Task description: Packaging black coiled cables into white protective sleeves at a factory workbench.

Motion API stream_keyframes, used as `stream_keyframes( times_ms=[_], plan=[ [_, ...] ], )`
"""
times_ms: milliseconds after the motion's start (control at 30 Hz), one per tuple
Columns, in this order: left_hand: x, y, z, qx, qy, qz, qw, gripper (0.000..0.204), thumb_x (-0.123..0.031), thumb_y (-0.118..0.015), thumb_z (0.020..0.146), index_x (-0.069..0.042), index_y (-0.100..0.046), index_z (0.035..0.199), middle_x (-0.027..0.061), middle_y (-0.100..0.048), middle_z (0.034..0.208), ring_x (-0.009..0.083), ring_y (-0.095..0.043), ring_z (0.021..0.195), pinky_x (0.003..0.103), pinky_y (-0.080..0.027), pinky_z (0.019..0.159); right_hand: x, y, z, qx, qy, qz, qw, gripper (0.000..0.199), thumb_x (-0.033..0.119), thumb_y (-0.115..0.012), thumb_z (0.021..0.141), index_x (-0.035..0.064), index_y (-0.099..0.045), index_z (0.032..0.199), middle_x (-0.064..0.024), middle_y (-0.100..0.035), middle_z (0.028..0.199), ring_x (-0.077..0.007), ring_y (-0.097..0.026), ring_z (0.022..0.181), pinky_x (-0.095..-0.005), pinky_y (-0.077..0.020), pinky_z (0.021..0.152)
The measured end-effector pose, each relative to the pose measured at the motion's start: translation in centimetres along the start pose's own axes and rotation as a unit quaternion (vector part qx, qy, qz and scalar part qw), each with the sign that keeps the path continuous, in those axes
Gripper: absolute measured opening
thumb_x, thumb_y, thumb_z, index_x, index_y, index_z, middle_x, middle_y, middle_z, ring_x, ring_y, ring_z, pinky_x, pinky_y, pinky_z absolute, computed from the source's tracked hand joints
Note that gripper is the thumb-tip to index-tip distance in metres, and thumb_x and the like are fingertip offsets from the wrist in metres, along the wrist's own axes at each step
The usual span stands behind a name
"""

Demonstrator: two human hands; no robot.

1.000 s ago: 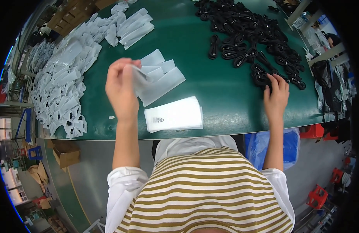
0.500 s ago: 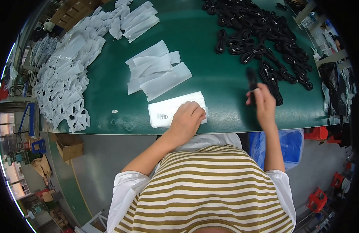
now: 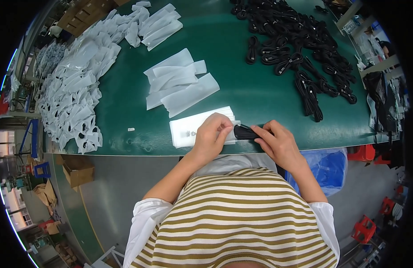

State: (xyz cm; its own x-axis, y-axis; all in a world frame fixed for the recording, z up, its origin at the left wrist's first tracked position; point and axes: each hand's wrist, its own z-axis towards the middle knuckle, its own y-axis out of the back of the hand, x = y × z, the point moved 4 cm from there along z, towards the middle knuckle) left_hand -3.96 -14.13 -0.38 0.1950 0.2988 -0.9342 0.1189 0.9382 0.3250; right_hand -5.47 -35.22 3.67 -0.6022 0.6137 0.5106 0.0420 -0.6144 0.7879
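Note:
A stack of white plastic bags (image 3: pixel 182 127) lies at the table's near edge. My left hand (image 3: pixel 213 136) is closed in a pinch at the right end of this stack, on the mouth of a bag. Between my hands is a coiled black cable (image 3: pixel 244 132), its left end at the bag's opening. Whether that end is inside the bag is hard to see. My right hand (image 3: pixel 279 144) grips the cable's right end with thumb and fingers. Just beyond the stack lie several loose translucent white bags (image 3: pixel 179 82), overlapping.
A large heap of crumpled white bags (image 3: pixel 72 94) covers the table's left side. Many coiled black cables (image 3: pixel 286 40) are piled at the far right. A small white piece (image 3: pixel 131 129) lies left of the stack. Below the edge stands a blue lined bin (image 3: pixel 324 169).
My right hand has brought the black cable leftward and nearer, to the bag stack. My left hand has gone from lying on the stack to pinching a bag's end.

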Motion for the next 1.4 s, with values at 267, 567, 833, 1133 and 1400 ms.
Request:
stream_keyframes(
  times_ms=[267,567,833,1133,1400],
  plan=[
    [-2.8,-1.1,-0.3,0.055,-0.243,0.112,0.962,0.013,0.004,-0.066,0.081,-0.004,-0.058,0.088,0.0107,-0.064,0.102,0.0313,-0.057,0.095,0.038,-0.048,0.083,-2.4,-3.5,-0.8,0.044,-0.279,0.3,0.911,0.029,0.001,-0.069,0.086,0.0019,-0.066,0.115,-0.0091,-0.058,0.096,-0.0193,-0.058,0.074,-0.0302,-0.0488,0.066],
    [-3.5,3.0,0.8,-0.032,-0.106,-0.036,0.993,0.007,-0.003,-0.065,0.089,-0.003,-0.059,0.09,0.008,-0.063,0.107,0.0207,-0.057,0.102,0.033,-0.044,0.09,1.9,-2.5,2.2,-0.109,-0.09,0.366,0.92,0.024,-0.001,-0.067,0.087,0.0011,-0.065,0.111,-0.0121,-0.056,0.112,-0.0201,-0.059,0.094,-0.0289,-0.05,0.075],
    [-4.3,10.5,4.9,-0.213,-0.094,-0.168,0.958,0.01,-0.007,-0.066,0.092,-0.001,-0.061,0.098,0.0058,-0.063,0.107,0.0194,-0.057,0.103,0.033,-0.043,0.094,-4.1,3.2,2.0,-0.253,-0.132,-0.168,0.944,0.024,0.005,-0.069,0.086,0.0044,-0.066,0.11,-0.0124,-0.059,0.109,-0.0297,-0.061,0.096,-0.0369,-0.0516,0.076],
    [-2.6,2.7,1.4,-0.061,-0.228,0.224,0.946,0.022,-0.005,-0.073,0.08,-0.002,-0.062,0.099,0.0161,-0.06,0.103,0.037,-0.057,0.099,0.042,-0.046,0.087,-11.0,4.3,-1.3,-0.179,-0.167,-0.386,0.889,0.019,0.012,-0.066,0.091,0.0014,-0.065,0.107,-0.0118,-0.062,0.098,-0.0293,-0.06,0.085,-0.037,-0.0489,0.07],
    [-0.2,-0.2,-0.3,0.044,-0.161,0.216,0.962,0.012,0.002,-0.071,0.082,-0.002,-0.061,0.089,0.0101,-0.059,0.086,0.025,-0.059,0.082,0.034,-0.048,0.075,-3.8,1.2,0.2,-0.102,-0.165,0.105,0.975,0.018,0.003,-0.063,0.09,-0.003,-0.065,0.107,-0.0142,-0.058,0.086,-0.0289,-0.059,0.074,-0.0343,-0.0471,0.066]
  ],
)
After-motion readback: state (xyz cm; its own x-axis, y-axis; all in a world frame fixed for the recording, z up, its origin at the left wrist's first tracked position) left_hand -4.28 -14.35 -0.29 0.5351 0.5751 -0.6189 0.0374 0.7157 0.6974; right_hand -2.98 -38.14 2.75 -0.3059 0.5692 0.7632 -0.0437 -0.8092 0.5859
